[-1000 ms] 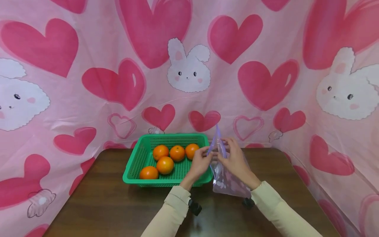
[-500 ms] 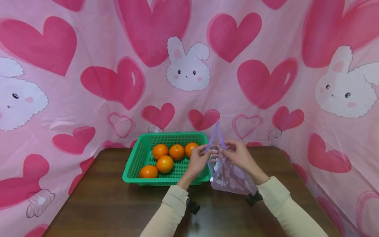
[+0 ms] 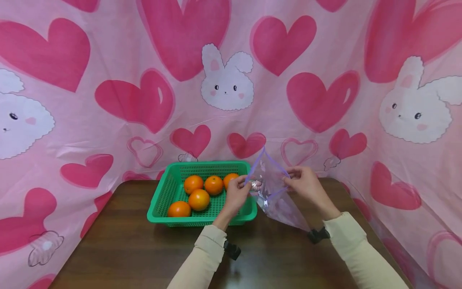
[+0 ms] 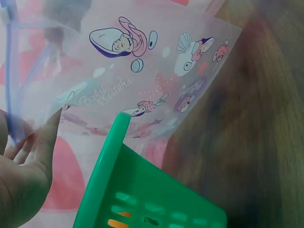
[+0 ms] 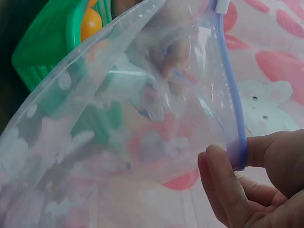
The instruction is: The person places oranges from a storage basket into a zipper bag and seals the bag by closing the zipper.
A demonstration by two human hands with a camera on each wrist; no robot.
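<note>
A clear zip bag [image 3: 279, 206] with a purple zip edge hangs between both hands, its mouth spread into a wide diamond. My left hand [image 3: 236, 196] pinches the left side of the mouth, beside the basket's right end. The right hand [image 3: 306, 184] pinches the opposite edge, thumb on one side and fingers on the other, as the right wrist view also shows. Printed shells and sea figures cover the bag [image 4: 137, 61] in the left wrist view. A white slider [image 5: 222, 6] sits on the zip. Nothing shows inside the bag.
Left of the bag, a green plastic basket [image 3: 153, 210] stands on the dark wooden table [image 3: 119, 249]. Several oranges [image 3: 199, 200] lie in it; the left hand partly covers the rightmost one. A pink heart-and-bunny cloth [image 3: 231, 124] hangs behind the table.
My right hand has moved right and away from the left one, pulling the bag's mouth from a narrow slit to a wide opening. The left hand has shifted slightly left. The oranges stay put.
</note>
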